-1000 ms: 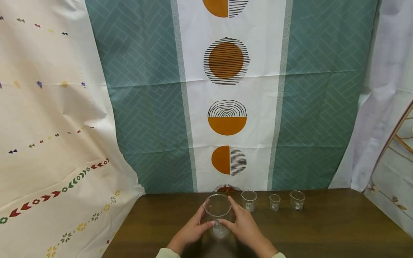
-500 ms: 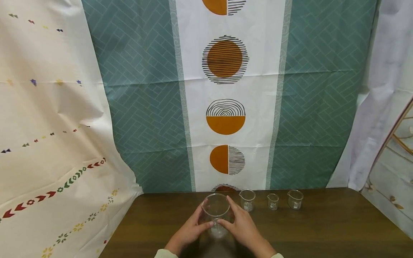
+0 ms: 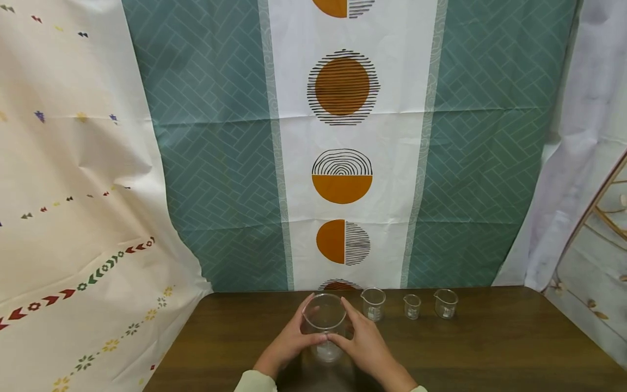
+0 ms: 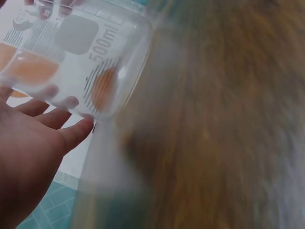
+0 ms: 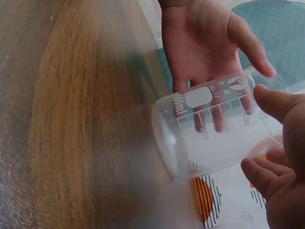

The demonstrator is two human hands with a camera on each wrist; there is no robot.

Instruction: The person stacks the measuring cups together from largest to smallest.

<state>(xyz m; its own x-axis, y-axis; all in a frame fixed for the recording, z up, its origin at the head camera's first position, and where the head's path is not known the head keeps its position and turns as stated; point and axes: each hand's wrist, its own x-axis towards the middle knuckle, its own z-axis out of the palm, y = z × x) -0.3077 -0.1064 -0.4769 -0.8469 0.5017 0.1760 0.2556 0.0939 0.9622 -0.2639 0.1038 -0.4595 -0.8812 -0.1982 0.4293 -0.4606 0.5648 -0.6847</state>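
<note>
the left hand (image 3: 289, 343) was spread wide round one half of a big glass beaker (image 3: 325, 321), thumb in front and fingers along the far side; the right hand (image 3: 364, 342) held the other half the same way. the thumbs met, or very nearly met, at the front. the beaker was roughly upright between the palms, seemingly just off the table (image 3: 480, 348), though any gap below was hard to be sure of. white volume marks were printed on its wall, and no contents showed.

it was likely light for its bulk, stiff, slippery under dry fingers and easy to crack if knocked. the smooth wall below the rim, held from both sides, looked the best place to take hold; squeezing the lip seemed riskier.

past the right hand and off to its right stood a small beaker (image 3: 374, 304), near its fingertips, then a tiny beaker (image 3: 412, 307), then a third beaker (image 3: 446, 305), well apart from the hand. beyond both hands hung a patterned cloth (image 3: 230, 163).

compared with a moment earlier, the thumbs had closed the slight gap between them, and the left fingertips showed higher beside the rim. the row and cloth had shifted a little in view, probably from head movement.
</note>
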